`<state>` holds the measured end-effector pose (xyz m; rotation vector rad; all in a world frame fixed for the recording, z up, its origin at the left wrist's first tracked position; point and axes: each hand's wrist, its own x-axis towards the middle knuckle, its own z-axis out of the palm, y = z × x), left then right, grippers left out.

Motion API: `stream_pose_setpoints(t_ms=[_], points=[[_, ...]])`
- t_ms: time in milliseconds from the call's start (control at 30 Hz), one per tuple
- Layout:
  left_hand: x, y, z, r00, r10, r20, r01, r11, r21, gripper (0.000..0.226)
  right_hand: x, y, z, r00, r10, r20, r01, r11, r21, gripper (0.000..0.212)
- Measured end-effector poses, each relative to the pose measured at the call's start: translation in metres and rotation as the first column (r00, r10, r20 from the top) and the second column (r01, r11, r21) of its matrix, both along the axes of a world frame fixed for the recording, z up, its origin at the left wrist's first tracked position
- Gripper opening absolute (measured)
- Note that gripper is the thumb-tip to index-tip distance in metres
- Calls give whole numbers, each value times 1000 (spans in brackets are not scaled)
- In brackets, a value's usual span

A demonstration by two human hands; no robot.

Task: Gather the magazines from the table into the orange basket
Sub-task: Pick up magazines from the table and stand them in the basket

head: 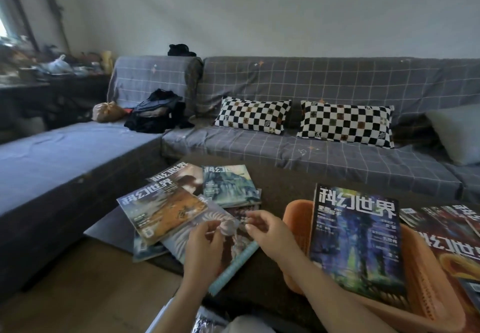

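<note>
On the dark counter, a loose pile of magazines lies fanned out on the left, several showing the masthead 科幻世界 in white characters. The nearest one in the pile, a pale grey cover with a teal spine, lies under both hands. The left hand rests on this cover with its fingers curled at the top edge, seemingly pinching it; the hold is partly blurred. The right hand hovers just beside it with fingers loosely bent, its grip apart and holding nothing that can be made out.

To the right stands the orange basket, near the counter's front edge. A blue-and-green magazine sits tilted in it, its 科幻世界 title large and plain to read; the smaller lines of text below are too blurred to read. More magazines lie right of the basket, a red cover uppermost with the same masthead partly cut off by the frame.

Behind the counter runs a grey checked sofa with two black-and-white chequered cushions and a dark heap of clothes.
</note>
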<state>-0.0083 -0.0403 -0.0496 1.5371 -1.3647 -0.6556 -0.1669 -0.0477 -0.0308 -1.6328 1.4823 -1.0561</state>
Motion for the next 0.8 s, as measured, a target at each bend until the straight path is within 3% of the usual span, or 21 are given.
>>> stream_pose_setpoints(t_ms=[233,400,567,700,800], points=[[52,-11,-35,986,159,46,-163,980,117,26,51,-50,-25,952,79,-296,-12,975,222,48],[78,-20,-50,922,360,143,-378,916,132,39,75,-68,-49,956,81,-282,-4,964,265,48],[105,-39,-55,883,451,128,-468,863,191,46,94,-75,-67,973,115,-199,-71,974,215,56],[116,-59,-51,868,416,272,-482,838,254,50,112,-83,-77,891,18,-453,27,995,93,62],[120,-73,-47,866,442,234,-497,813,304,53,128,-96,-80,863,-23,-504,55,997,49,67]])
